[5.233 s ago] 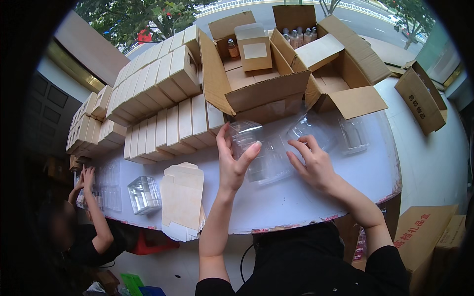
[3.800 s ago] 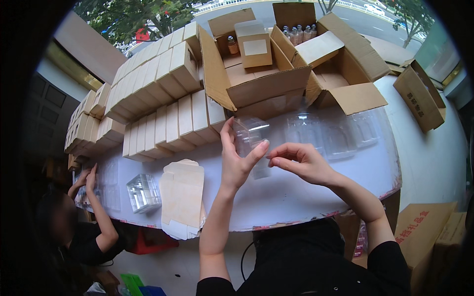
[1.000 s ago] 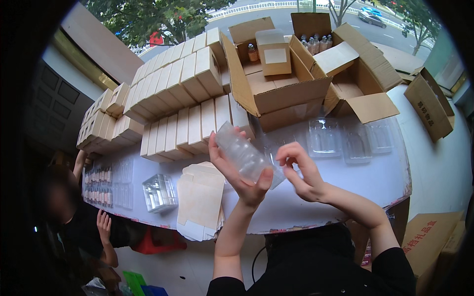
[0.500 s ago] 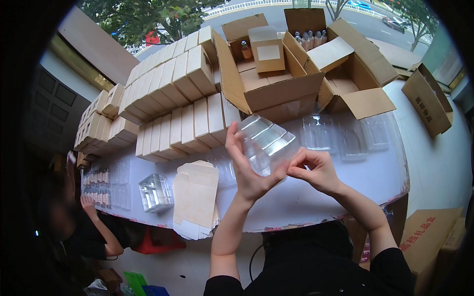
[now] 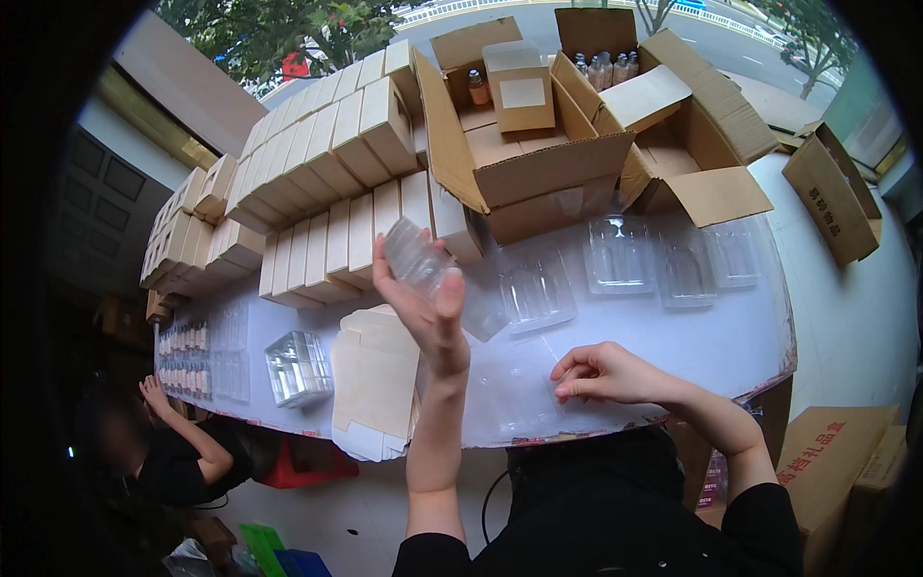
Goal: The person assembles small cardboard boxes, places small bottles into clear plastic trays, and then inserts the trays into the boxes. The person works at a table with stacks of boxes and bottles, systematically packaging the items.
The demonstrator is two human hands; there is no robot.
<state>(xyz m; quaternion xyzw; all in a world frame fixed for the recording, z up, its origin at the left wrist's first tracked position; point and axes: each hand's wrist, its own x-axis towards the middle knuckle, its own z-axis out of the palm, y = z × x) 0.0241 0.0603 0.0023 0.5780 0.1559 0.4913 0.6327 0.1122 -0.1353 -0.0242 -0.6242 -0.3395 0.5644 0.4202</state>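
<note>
At far left, a co-worker's hand (image 5: 154, 395) is near rows of small bottles (image 5: 185, 378), with unfilled trays (image 5: 231, 374) just right of them. A boxy transparent stack (image 5: 298, 369) stands left of flattened cartons (image 5: 373, 377). The person's left hand (image 5: 433, 322) grasps a bundle of nested clear trays (image 5: 413, 255), raised and tilted. Farther right, four blister trays (image 5: 620, 260) lie on the table (image 5: 673, 341); another clear tray (image 5: 505, 396) is near the front edge, by the right hand (image 5: 588, 375). Its fingers are bent; I cannot tell whether they pinch the tray. I judge the spreading-out partly done: these trays lie separate and bottle-free, the bundle remains. Half a second ago the right fingertips met the bundle's edge; now they are lower, and the bundle is farther left.
</note>
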